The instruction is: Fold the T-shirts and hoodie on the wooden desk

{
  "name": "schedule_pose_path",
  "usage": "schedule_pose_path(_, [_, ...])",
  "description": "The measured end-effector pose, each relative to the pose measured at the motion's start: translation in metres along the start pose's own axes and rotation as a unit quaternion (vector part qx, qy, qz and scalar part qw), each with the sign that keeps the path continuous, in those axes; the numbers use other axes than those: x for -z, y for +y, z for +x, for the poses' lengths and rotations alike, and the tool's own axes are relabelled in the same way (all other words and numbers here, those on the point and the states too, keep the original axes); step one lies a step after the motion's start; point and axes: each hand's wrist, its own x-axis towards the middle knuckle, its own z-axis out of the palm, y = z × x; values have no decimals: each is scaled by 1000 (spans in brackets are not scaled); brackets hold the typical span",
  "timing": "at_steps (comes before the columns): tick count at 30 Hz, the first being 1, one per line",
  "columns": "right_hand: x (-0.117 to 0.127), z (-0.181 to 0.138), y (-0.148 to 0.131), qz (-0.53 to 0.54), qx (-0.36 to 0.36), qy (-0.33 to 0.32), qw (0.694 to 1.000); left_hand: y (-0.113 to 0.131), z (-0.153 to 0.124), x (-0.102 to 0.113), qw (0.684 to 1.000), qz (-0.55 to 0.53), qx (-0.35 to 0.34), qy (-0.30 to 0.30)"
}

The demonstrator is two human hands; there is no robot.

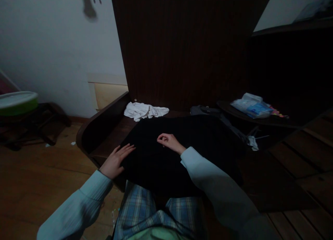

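Note:
A black garment (208, 146) lies spread over the dark wooden bench in front of my knees; its exact kind is lost in the dim light. At its left edge, my left hand (117, 160) rests with fingers stretched out and flat. My right hand (170, 142) is over the middle of the black cloth, thumb and fingertips pinched together. Whether a bit of cloth or something small is between those fingertips cannot be made out. Behind the garment sits a crumpled white cloth (145, 111).
A grey cloth (205, 110) lies behind the garment on the right. The side shelf (283, 121) bears a blue and white plastic package (252, 106). The bench's raised left side (101, 125) borders the seat. A green tub with a pale lid (19, 104) stands far left on a dark stool.

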Motion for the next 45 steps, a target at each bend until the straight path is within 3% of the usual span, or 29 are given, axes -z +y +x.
schedule_pose_path(3, [0,0,-1,-22,-7,7,1000,4,-1,1,999,-34,-25,-22])
schedule_pose_path(8, [4,13,-8,-52,-75,-32,995,-5,-1,-6,996,-81,-34,6])
schedule_pose_path(12, [4,47,-17,-28,-128,-2,991,-4,0,-15,994,-100,-8,37])
schedule_pose_path(16, [-9,84,-22,75,-155,24,985,-1,1,-18,992,-110,19,56])
schedule_pose_path(21, [-29,101,-13,81,-100,36,991,13,-1,0,993,-81,55,67])
schedule_pose_path(25, [-35,96,-3,34,-39,73,996,28,3,25,996,-36,77,16])
schedule_pose_path(28, [-38,89,1,-41,-9,104,994,24,28,45,990,8,138,-31])
schedule_pose_path(31, [-40,84,0,-109,18,108,988,6,78,55,981,36,189,-17])
schedule_pose_path(34, [-41,83,-1,-138,39,109,984,-18,132,48,969,-8,245,-42])
schedule_pose_path(36, [-42,83,-2,-149,54,109,981,-31,158,37,956,-72,284,-22])
schedule_pose_path(39, [-43,83,-2,-173,68,106,977,-42,176,23,934,-202,296,11])
schedule_pose_path(42, [-45,82,-2,-189,65,112,974,-46,177,15,914,-307,263,18])
schedule_pose_path(45, [-45,82,-2,-177,62,122,975,-49,176,10,916,-315,246,37])
